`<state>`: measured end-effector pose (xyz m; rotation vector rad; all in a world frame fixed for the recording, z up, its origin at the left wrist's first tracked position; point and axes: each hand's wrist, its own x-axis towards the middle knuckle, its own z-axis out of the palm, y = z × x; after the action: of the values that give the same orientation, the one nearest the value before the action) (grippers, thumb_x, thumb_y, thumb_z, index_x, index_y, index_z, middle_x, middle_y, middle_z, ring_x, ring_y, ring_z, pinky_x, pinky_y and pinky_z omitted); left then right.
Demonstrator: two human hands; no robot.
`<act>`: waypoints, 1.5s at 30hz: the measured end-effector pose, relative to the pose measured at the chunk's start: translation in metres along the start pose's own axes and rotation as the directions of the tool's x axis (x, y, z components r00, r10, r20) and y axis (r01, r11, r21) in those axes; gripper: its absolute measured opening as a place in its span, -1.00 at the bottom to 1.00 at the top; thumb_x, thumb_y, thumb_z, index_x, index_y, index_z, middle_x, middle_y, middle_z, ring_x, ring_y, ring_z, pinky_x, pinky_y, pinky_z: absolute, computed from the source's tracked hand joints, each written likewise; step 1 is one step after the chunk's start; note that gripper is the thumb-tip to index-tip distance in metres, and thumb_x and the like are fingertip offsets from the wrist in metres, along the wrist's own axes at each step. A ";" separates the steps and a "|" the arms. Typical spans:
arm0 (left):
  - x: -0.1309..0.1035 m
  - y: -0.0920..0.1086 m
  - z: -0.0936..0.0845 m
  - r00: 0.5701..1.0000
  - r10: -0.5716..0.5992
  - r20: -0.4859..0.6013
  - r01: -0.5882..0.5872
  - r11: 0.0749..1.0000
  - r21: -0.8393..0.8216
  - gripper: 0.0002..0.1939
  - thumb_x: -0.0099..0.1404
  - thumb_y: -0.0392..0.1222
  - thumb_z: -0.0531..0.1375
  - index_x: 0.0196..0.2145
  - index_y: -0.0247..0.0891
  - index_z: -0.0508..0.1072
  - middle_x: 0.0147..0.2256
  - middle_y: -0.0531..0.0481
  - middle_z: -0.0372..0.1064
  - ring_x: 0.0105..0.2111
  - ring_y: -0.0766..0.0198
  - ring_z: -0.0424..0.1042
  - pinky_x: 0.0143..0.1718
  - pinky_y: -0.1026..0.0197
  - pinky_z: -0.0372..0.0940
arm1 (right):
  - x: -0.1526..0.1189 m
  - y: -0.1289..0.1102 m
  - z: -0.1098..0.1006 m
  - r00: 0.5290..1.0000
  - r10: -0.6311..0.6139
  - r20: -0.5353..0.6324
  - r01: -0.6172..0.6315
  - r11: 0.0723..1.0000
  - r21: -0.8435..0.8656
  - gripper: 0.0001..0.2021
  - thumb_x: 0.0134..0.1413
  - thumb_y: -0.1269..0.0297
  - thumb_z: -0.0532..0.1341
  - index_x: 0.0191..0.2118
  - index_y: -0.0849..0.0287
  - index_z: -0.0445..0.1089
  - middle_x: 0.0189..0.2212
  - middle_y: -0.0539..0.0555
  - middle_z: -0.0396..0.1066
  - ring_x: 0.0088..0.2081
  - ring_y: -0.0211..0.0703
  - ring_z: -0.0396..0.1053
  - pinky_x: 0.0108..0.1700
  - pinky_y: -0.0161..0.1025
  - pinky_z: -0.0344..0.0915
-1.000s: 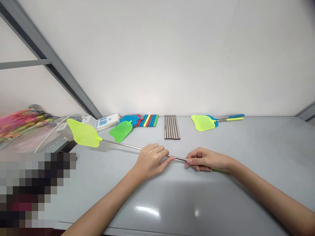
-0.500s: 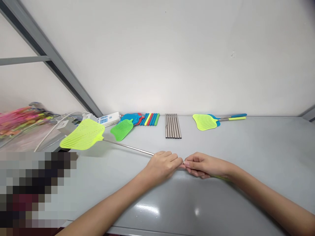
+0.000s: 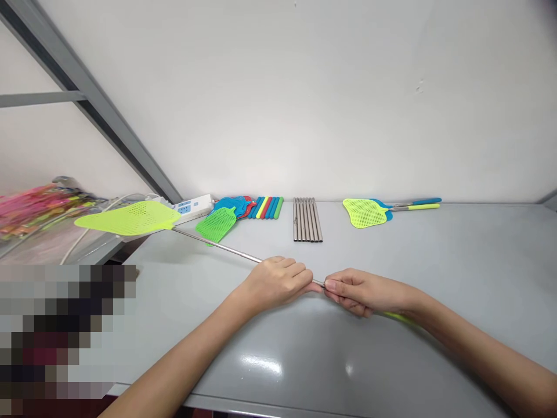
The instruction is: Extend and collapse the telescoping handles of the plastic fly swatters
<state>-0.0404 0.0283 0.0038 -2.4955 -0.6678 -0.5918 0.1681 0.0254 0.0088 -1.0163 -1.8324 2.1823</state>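
Observation:
My left hand [image 3: 278,281] is wrapped round the metal rod [image 3: 217,244] of a yellow-green fly swatter [image 3: 134,218], whose mesh head points left above the table. Just to the right, my right hand [image 3: 352,290] pinches the rod's other end with thumb and fingers. A yellow-green handle [image 3: 400,318] shows below my right wrist; its near part is hidden by the hand. A short piece of bare rod is visible between both hands.
Along the back of the grey table [image 3: 470,278] lie green [image 3: 216,225], blue and red swatter heads, several coloured handles [image 3: 265,208], several metal tubes [image 3: 307,220] and two swatters [image 3: 368,213]. A power strip [image 3: 194,206] is at back left.
My left hand has slid a little left and up along the rod, showing more metal between the hands. The swatter head has moved left and up and looks flatter.

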 end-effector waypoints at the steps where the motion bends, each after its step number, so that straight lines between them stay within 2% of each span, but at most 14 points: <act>1: 0.000 -0.001 0.000 1.000 -0.004 0.002 0.004 1.000 0.001 -0.65 0.21 0.00 0.03 -0.62 -0.26 0.19 -0.68 0.16 0.15 -0.66 0.41 0.14 -0.60 0.29 -0.05 | 0.000 0.000 0.000 1.000 -0.011 -0.003 0.011 1.000 -0.009 -0.63 0.04 -0.06 -0.04 -0.51 0.18 0.06 -0.62 -0.12 -0.11 -0.63 -0.44 -0.14 -0.65 -0.45 -0.14; 18: -0.004 -0.009 -0.006 0.995 -0.103 0.009 0.103 0.995 -0.004 -0.59 0.19 0.06 0.02 -0.66 -0.27 0.20 -0.71 0.16 0.14 -0.66 0.45 0.16 -0.58 0.32 -0.02 | -0.005 0.001 -0.012 1.000 -0.025 0.001 0.025 0.997 -0.076 -0.64 0.06 -0.03 -0.04 -0.50 0.19 0.08 -0.62 -0.12 -0.07 -0.65 -0.45 -0.12 -0.66 -0.45 -0.11; 26: -0.005 -0.014 -0.009 0.995 -0.089 -0.040 0.091 0.994 0.052 -0.58 0.19 0.07 0.02 -0.67 -0.28 0.18 -0.73 0.16 0.11 -0.68 0.45 0.13 -0.59 0.33 -0.03 | -0.006 0.003 -0.014 0.998 -0.060 0.017 0.061 0.994 -0.086 -0.66 0.08 0.01 -0.03 -0.50 0.20 0.08 -0.64 -0.13 -0.07 -0.66 -0.46 -0.11 -0.66 -0.46 -0.09; 45: -0.013 -0.029 -0.013 0.995 -0.095 -0.007 0.095 0.989 0.116 -0.59 0.18 0.06 0.04 -0.68 -0.26 0.18 -0.73 0.16 0.11 -0.66 0.43 0.16 -0.56 0.33 0.00 | -0.004 0.004 -0.024 0.997 -0.070 0.014 0.071 0.993 -0.095 -0.65 0.06 0.00 0.00 -0.50 0.21 0.09 -0.63 -0.13 -0.08 -0.67 -0.47 -0.13 -0.69 -0.46 -0.13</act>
<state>-0.0705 0.0385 0.0173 -2.3657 -0.8015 -0.5723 0.1860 0.0422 0.0058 -0.9425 -1.9629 2.0823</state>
